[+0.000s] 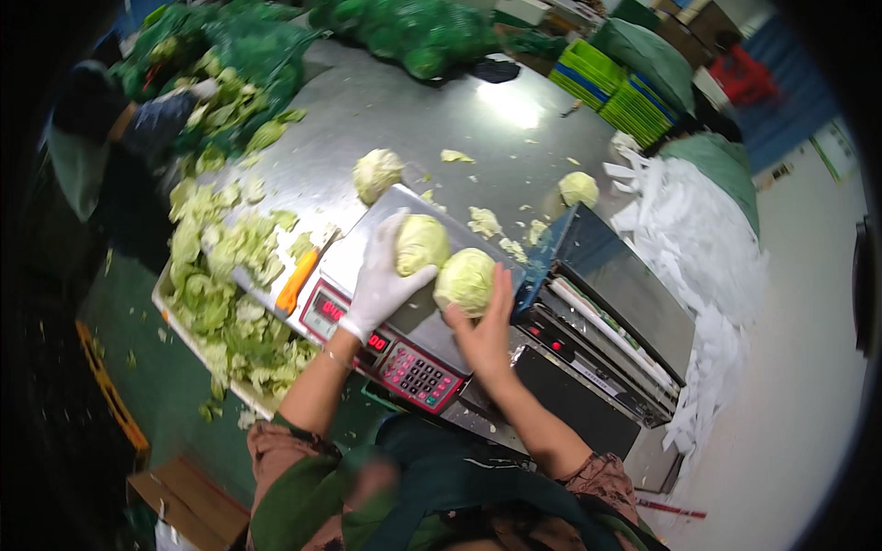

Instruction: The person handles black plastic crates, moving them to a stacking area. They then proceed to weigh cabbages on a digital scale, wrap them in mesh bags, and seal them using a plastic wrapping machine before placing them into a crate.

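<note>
My left hand, in a white glove, grips a pale green cabbage from its left side. Against a second cabbage my bare right hand curves from the right, thumb and fingers around it. Both heads sit side by side over the steel pan of a digital scale; whether they bear their full weight on it I cannot tell. Red digits glow on the scale's front panel beside a keypad. Left of the pan lies an orange-handled knife.
Two more cabbages rest on the steel table. A wrapping machine stands right. Trimmed leaves fill a bin at left. Green net sacks and lime crates stand behind. A co-worker's gloved hand reaches into leaves.
</note>
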The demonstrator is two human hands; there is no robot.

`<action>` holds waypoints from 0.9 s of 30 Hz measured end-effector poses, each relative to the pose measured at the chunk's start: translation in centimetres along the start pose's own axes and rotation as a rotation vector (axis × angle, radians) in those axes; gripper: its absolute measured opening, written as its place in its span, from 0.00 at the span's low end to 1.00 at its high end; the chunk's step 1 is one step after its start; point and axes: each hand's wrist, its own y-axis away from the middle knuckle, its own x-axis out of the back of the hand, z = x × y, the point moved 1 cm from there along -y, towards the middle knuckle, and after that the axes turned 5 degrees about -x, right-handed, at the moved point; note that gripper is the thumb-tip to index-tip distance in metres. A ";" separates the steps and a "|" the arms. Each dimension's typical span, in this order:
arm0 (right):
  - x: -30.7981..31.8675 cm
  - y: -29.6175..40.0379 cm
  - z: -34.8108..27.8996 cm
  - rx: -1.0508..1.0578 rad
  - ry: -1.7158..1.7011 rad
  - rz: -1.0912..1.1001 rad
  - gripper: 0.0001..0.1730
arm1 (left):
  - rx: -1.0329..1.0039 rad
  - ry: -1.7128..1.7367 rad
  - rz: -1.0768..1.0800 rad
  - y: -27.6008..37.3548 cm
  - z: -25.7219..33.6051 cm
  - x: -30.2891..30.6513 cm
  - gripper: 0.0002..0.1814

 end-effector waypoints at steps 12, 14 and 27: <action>2.9 2.0 2.5 -0.028 -0.055 -0.324 0.54 | 0.022 -0.213 0.135 2.0 2.5 -2.9 0.44; 4.0 2.4 3.3 0.009 -0.106 -0.357 0.52 | -0.108 -0.392 -0.051 2.3 5.3 -4.0 0.40; 41.5 12.6 23.3 -0.177 -0.499 0.527 0.11 | -0.146 -0.914 0.002 4.4 4.8 -2.8 0.35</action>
